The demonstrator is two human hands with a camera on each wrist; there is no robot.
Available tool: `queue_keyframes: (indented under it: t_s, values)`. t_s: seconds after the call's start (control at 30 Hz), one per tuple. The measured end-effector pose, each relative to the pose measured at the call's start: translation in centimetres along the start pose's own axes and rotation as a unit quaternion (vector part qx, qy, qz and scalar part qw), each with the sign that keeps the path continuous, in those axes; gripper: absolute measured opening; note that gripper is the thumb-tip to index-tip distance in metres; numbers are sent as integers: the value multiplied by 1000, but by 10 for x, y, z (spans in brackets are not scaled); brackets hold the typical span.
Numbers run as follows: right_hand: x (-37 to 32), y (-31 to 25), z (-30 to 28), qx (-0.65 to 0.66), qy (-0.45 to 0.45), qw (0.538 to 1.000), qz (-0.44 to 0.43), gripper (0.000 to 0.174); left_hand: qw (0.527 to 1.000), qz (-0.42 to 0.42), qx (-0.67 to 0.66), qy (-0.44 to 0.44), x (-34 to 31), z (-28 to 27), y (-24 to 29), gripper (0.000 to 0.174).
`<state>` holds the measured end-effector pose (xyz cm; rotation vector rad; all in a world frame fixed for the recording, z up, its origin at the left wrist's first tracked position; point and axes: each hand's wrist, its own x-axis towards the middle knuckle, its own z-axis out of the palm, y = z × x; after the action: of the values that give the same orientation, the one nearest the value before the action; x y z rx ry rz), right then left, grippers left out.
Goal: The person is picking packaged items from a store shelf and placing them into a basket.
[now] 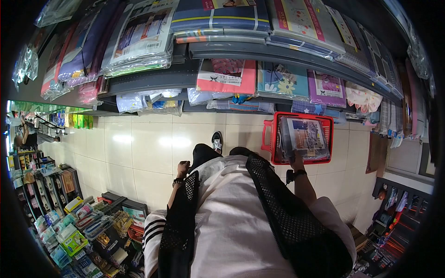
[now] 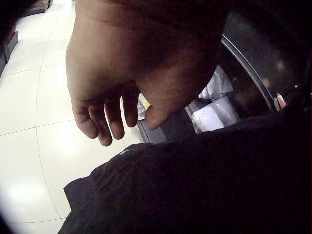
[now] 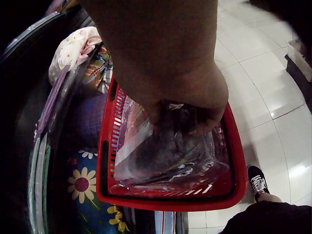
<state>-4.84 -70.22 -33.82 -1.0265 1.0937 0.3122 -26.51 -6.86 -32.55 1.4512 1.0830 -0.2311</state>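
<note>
My right hand [image 1: 296, 161] reaches down into a red shopping basket [image 1: 267, 135] and grips the near edge of a flat plastic-wrapped package [image 1: 306, 136]. In the right wrist view the right hand [image 3: 180, 113] pinches the clear wrap of the package [image 3: 165, 157], which lies inside the basket [image 3: 104, 152]. My left hand [image 1: 183, 167] hangs beside my bent left knee and holds nothing. The left wrist view shows the left hand [image 2: 127, 123] with its fingers loosely curled above the tiled floor, next to my dark trouser leg [image 2: 204, 180].
Shelves [image 1: 241, 51] stacked with wrapped bedding and cloth run across in front of me, above the basket. A low rack of small packaged goods [image 1: 74, 227] stands at my left. Pale floor tiles [image 1: 139, 148] stretch leftward, where another person [image 1: 28, 136] stands far off.
</note>
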Motion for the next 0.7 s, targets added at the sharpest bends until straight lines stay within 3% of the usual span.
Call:
queue_keyframes:
  t_s: [0.27, 0.3, 0.33, 0.37, 0.4, 0.43, 0.7]
  values:
    - [11, 6, -12, -29, -43, 998, -36, 18, 999, 2, 47, -1, -3, 0, 2, 20]
    - [42, 19, -33, -152, -66, 974, -152, 18, 999, 3, 44, -2, -2, 0, 0, 21]
    - [59, 27, -45, -269, -87, 922, -264, 18, 999, 3, 44, -2, 0, 0, -3, 21]
    - [45, 21, -35, -269, -87, 922, -264, 18, 999, 1, 46, -1, 2, 0, -7, 22]
    - [18, 9, -16, -139, -56, 978, -142, 17, 999, 0, 48, 0, 4, -1, -11, 23]
    - [2, 1, -4, -4, -23, 1000, -15, 17, 999, 0, 48, 1, 6, -3, -12, 23]
    - [-10, -2, 6, 8, 6, 1000, -12, 18, 993, 14, 114, -19, 9, -9, -17, 27]
